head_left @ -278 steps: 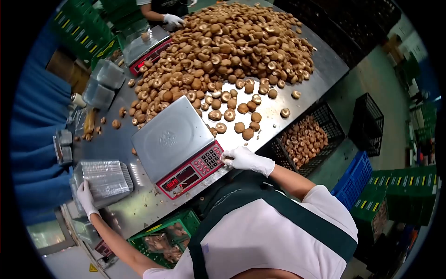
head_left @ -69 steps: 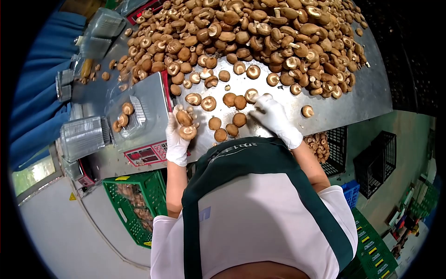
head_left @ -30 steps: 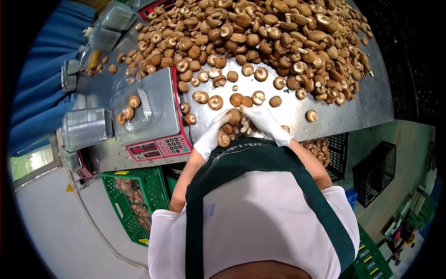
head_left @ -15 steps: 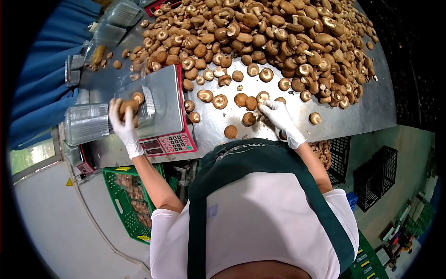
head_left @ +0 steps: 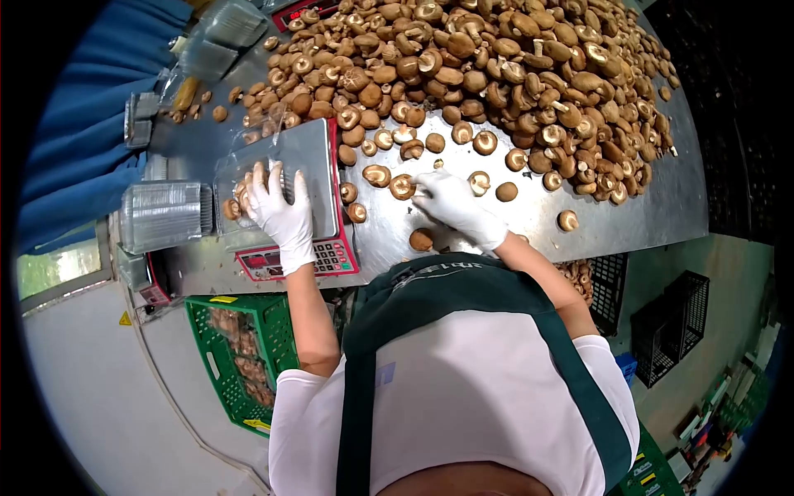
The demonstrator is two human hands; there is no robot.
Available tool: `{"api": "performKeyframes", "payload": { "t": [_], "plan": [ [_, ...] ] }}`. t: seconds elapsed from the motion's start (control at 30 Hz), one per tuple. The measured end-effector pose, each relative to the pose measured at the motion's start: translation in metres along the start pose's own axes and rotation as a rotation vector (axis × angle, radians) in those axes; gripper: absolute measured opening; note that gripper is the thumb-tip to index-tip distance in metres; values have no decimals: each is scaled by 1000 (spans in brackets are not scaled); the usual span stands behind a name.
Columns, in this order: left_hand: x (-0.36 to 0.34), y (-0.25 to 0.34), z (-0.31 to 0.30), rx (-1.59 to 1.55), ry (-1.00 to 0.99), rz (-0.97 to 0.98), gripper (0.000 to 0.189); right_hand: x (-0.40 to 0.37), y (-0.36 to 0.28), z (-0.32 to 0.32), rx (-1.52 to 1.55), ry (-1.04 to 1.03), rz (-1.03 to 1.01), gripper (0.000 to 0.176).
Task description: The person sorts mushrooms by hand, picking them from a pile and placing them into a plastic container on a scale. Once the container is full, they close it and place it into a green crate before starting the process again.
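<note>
My left hand (head_left: 281,213), in a white glove, is over a clear plastic tray (head_left: 225,180) on the scale (head_left: 318,153). Its fingers are spread and point into the tray, and the thumb stands apart. Brown mushrooms (head_left: 241,195) show in the tray beside the fingers; what lies under the palm is hidden. My right hand (head_left: 457,208), also gloved, is palm down low over the metal table (head_left: 529,223). Its fingers are bent and close together, hiding whatever is beneath. A mushroom (head_left: 403,187) lies at its fingertips, and another mushroom (head_left: 479,183) sits just behind the hand.
A large mushroom heap (head_left: 529,74) covers the back of the table. Stacked clear trays (head_left: 165,217) stand left of the scale. Below the table are a green crate (head_left: 219,331) with packed mushrooms and a black crate (head_left: 608,285). A second scale (head_left: 302,12) is at the back.
My left hand has moved right and spread its fingers, leaving mushrooms in the tray. My right hand has shifted left, over the spot where several loose mushrooms lay. The view has shifted slightly.
</note>
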State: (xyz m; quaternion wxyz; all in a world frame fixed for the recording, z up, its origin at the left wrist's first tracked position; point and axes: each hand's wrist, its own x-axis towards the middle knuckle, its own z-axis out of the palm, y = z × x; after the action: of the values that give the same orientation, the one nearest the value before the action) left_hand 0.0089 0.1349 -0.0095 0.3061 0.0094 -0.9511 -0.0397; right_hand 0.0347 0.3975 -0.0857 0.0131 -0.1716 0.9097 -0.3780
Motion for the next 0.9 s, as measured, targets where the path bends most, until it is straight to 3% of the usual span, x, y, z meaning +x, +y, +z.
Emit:
{"api": "performKeyframes", "payload": {
  "t": [0.07, 0.13, 0.2, 0.27, 0.33, 0.43, 0.53, 0.57, 0.6, 0.67, 0.73, 0.8, 0.83, 0.87, 0.9],
  "plan": [
    [-1, -12, 7, 78, -30, -46, 33, 14, -2, 20, -212, -11, -186, 33],
    [1, -22, 6, 133, -162, -195, 33, 22, 4, 38, -310, -76, -233, 34],
    [0, -27, 4, 120, -161, -193, 34, 26, 9, 45, -409, -133, -274, 36],
    [-3, -20, -1, 182, -6, -162, 35, 24, 14, 45, 47, -12, -110, 36],
    [-8, -8, -10, 83, 62, -56, 34, 18, -1, 15, 428, -198, 279, 40],
    [-26, 31, -6, -543, -147, -84, 38, 3, 14, 15, 1254, -158, 586, 36],
    [-43, 90, -6, -925, -470, -112, 43, -10, 14, 5, 1503, -88, 594, 37],
    [-49, 101, 1, -928, -484, -21, 44, -14, 10, -2, 1523, -83, 597, 35],
    [-57, 107, 10, -931, -497, 71, 45, -18, 11, -2, 1520, -78, 599, 35],
    [-68, 111, 26, -1023, -610, 70, 48, -23, 15, -2, 1300, -88, 565, 34],
    [-71, 107, 34, -1007, -579, 134, 47, -22, 22, -4, 1232, -94, 598, 31],
    [-72, 100, 34, -1106, -813, -408, 45, -17, 44, 8, 662, -6, 520, 28],
    [-65, 95, 31, -1393, -890, -724, 47, -8, 39, -7, 584, 23, 516, 26],
    [-63, 88, 35, -1572, -795, -799, 44, 1, 52, -6, 400, 88, 375, 25],
    [-60, 77, 38, -1821, -832, -931, 42, 14, 41, -22, 241, 79, 371, 25]
  ]
}}
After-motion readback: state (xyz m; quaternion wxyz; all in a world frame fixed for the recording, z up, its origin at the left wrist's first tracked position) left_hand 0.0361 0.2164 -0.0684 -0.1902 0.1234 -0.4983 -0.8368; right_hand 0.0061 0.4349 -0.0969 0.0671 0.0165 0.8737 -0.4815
